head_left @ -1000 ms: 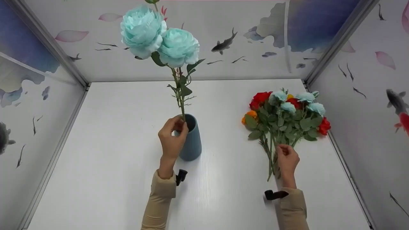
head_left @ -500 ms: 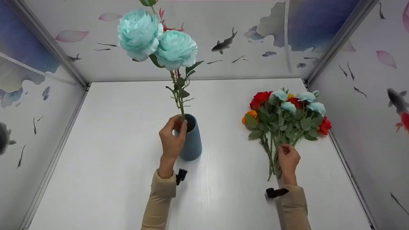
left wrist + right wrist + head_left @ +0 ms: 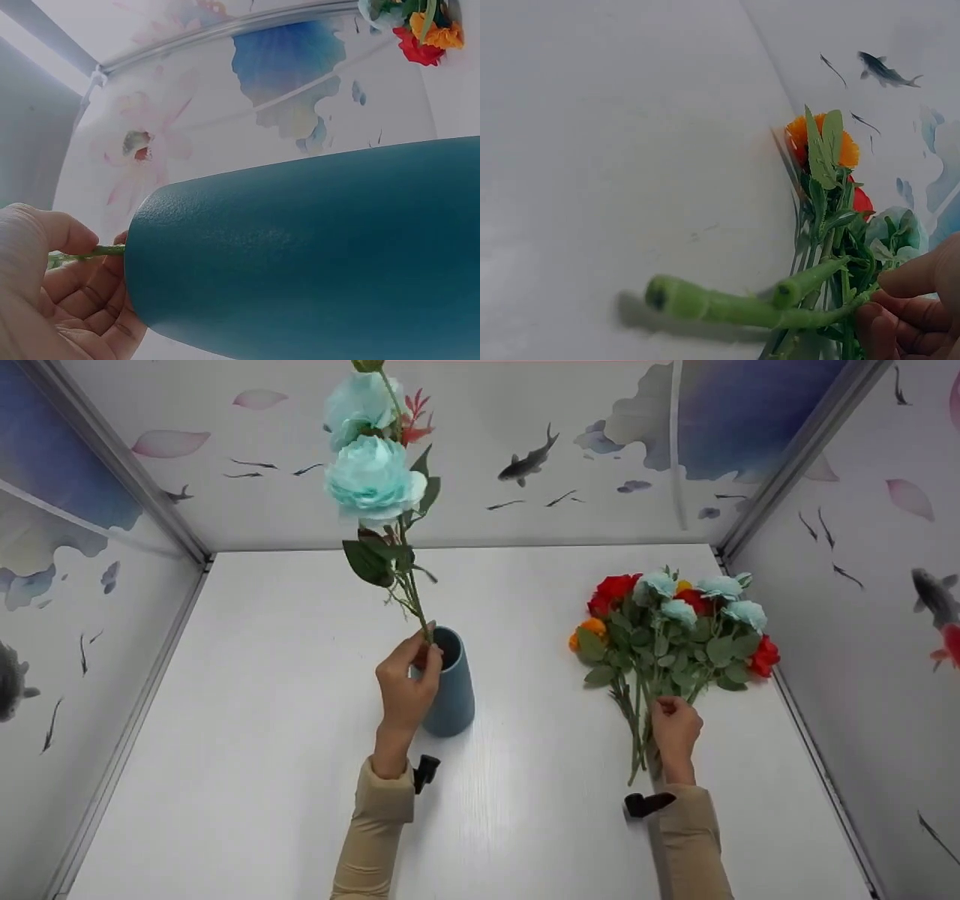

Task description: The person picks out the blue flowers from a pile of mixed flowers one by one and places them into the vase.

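In the head view my left hand [image 3: 403, 690] pinches the thin green stem of tall artificial flowers [image 3: 373, 480] with pale blue blooms, leaves and a red sprig. The stem passes down at the mouth of a blue-grey vase [image 3: 452, 701], which stands upright. From the left wrist, the stem [image 3: 109, 250] runs between thumb and fingers to the rim; its lower end is hidden. My right hand [image 3: 676, 735] is at the stems of a flower bunch [image 3: 675, 637] lying on the table. The right wrist view shows thumb and fingers pinching a thick green stem [image 3: 735, 309].
The white table [image 3: 285, 697] is bounded by patterned panels at the back and on both sides. Red, orange and pale blue blooms of the lying bunch spread toward the table's right edge. Black wrist cameras [image 3: 425, 774] sit by both cuffs.
The blue blooms above the vase have turned about their stem and swung right, one now lower in front of the other. My left hand stays at the vase mouth; the right hand barely moves.
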Tool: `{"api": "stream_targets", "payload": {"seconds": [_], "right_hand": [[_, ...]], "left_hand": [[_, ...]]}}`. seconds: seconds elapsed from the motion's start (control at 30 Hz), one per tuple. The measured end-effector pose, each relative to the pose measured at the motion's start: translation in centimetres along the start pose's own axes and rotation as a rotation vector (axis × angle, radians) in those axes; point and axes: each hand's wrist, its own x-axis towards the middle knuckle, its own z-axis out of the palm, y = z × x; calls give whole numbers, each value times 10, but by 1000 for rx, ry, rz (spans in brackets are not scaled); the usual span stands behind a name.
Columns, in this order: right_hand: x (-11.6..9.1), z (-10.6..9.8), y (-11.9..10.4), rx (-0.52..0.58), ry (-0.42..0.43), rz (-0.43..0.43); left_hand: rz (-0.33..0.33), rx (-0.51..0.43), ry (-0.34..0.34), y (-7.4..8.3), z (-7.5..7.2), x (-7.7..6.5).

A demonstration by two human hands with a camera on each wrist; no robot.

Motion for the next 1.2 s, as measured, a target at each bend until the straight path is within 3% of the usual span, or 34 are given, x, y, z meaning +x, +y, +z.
{"api": "stream_targets", "payload": {"seconds": [0.27, 0.57, 0.93, 1.2], "right_hand": [[2, 2, -2, -11, -3, 4], [4, 3, 0, -7, -3, 21], [11, 6, 5, -36, -32, 47], [14, 7, 4, -34, -38, 58]], "left_hand": [[26, 49, -18, 2, 0, 1], [6, 76, -14, 0, 1, -2], [-2, 65, 54, 0, 7, -5], [2, 165, 159, -1, 8, -11]]}}
